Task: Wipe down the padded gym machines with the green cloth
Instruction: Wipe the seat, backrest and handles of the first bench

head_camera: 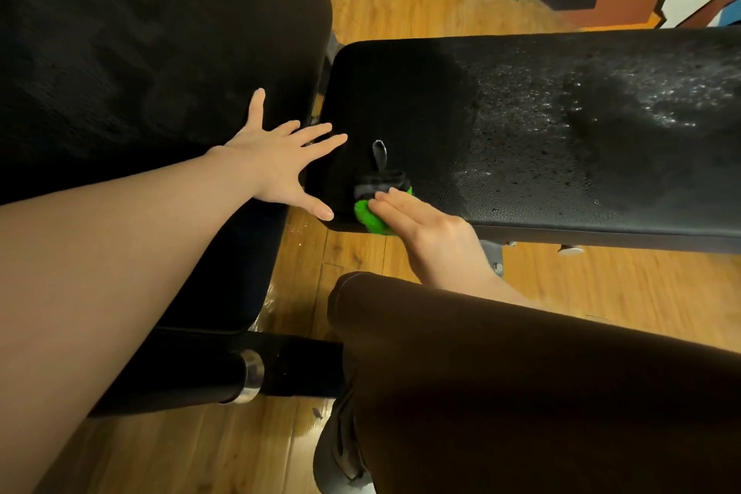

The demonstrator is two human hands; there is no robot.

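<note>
The right hand (421,225) presses the green cloth (371,217) flat against the near corner of the black bench pad (521,124), fingers straight and together on top of it, not curled round it. The cloth shows beyond the fingertips, with a dark cuff and loop beside them. The left hand (280,164) is spread wide, fingers apart, holding nothing, over the gap beside the second pad (140,52). Wet droplets glisten further along the bench pad.
</note>
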